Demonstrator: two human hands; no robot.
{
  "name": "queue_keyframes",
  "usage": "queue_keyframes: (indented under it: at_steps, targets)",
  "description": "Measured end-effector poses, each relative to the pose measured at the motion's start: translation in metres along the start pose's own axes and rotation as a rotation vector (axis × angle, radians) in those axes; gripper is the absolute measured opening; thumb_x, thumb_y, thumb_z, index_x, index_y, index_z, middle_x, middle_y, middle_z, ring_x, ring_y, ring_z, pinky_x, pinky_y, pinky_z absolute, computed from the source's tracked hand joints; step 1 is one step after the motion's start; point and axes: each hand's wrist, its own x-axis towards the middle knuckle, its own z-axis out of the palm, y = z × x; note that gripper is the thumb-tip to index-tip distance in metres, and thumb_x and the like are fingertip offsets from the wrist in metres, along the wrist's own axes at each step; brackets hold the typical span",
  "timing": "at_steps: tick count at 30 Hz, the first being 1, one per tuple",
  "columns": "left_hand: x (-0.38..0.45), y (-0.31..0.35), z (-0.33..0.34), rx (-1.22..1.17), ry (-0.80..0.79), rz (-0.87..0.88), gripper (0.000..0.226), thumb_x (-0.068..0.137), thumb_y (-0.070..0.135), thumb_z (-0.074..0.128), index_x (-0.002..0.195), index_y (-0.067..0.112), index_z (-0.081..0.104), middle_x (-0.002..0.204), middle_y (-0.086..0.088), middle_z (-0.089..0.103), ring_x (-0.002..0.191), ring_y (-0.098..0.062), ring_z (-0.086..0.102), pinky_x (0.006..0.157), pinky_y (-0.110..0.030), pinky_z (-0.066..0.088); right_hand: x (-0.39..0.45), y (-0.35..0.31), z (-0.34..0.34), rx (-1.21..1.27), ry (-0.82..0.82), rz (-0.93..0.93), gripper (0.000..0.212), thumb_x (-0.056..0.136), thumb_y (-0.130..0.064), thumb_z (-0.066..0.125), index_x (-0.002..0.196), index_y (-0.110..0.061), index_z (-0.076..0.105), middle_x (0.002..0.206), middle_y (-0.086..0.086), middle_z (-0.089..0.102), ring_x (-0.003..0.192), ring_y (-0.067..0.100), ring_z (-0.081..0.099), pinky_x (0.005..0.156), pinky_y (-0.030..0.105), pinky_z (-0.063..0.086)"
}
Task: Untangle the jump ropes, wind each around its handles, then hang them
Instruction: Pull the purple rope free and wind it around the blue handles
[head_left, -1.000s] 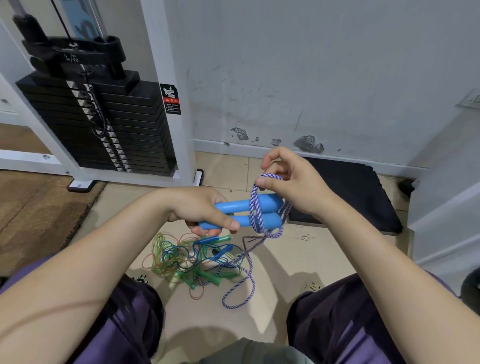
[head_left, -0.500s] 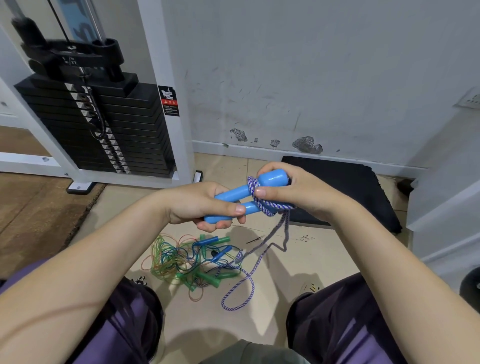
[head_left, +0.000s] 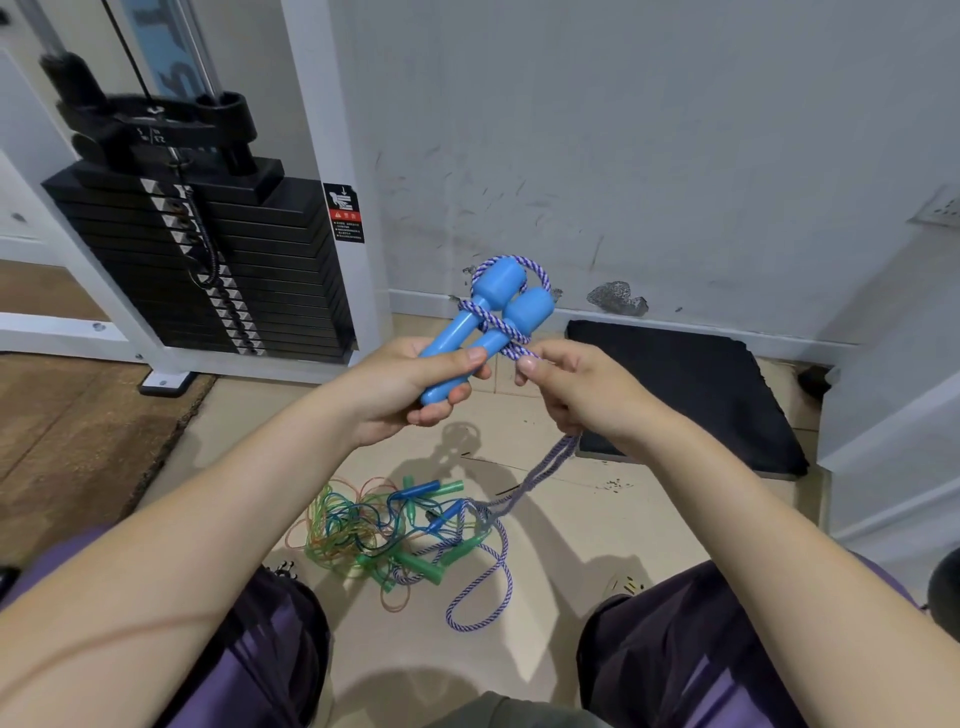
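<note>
tangled ropes (head_left: 395, 535) lie on the floor (head_left: 571, 530) nearest. above, left hand (head_left: 400, 389) grips two blue handles (head_left: 488, 322) side by side, tilted up toward the far wall. right hand (head_left: 576, 389) pinches the purple rope (head_left: 498, 325) wound round them.

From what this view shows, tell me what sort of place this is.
Probably a gym corner: a cable machine's weight stack stands by the wall, a black mat lies on the tile floor, and tangled jump ropes sit between the person's knees.

Bare floor (head_left: 566, 530) right of the tangled ropes (head_left: 384, 530); wall (head_left: 623, 156) ahead.
</note>
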Motion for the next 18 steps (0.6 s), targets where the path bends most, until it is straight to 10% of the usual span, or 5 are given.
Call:
queue_keyframes:
  at_steps: [18]
  targets:
    - [0.0021,-0.0039,-0.0066,0.141,0.324,0.087,0.029,0.098,0.031,0.060,0.098,0.002,0.064,0.062,-0.005,0.055,0.039,-0.017,0.039,0.040,-0.022,0.028,-0.0041,-0.0029,0.0084,-0.088,0.042,-0.035,0.027,0.101,-0.018,0.051,0.074,-0.013,0.054,0.056,-0.001,0.048,0.044,0.012,0.041,0.046,0.021,0.035]
